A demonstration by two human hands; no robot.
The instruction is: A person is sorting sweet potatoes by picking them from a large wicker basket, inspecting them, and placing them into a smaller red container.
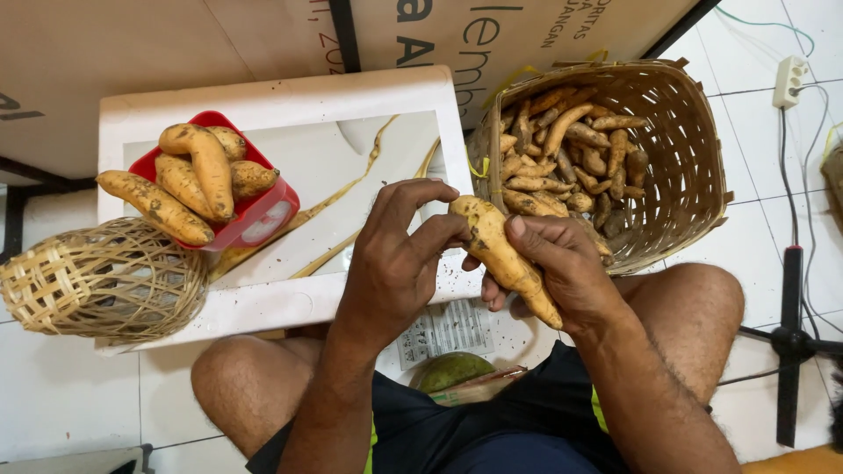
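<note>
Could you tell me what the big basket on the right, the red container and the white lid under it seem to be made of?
The big basket looks like woven bamboo or cane strips: tan, matte, with an open weave. The red container seems to be moulded plastic: smooth and slightly glossy. The white lid looks like foam or matte plastic with rounded edges, though I cannot tell which.

- The sweet potato [499, 254] is long, tapered and pale yellow-tan, with dark soil patches on its skin (the darkest near its thick upper end).
- It lies slanted, its thick end up and to the left, its narrow tip pointing down to the right.
- It is held above the lap, just in front of the white board's edge.
</note>
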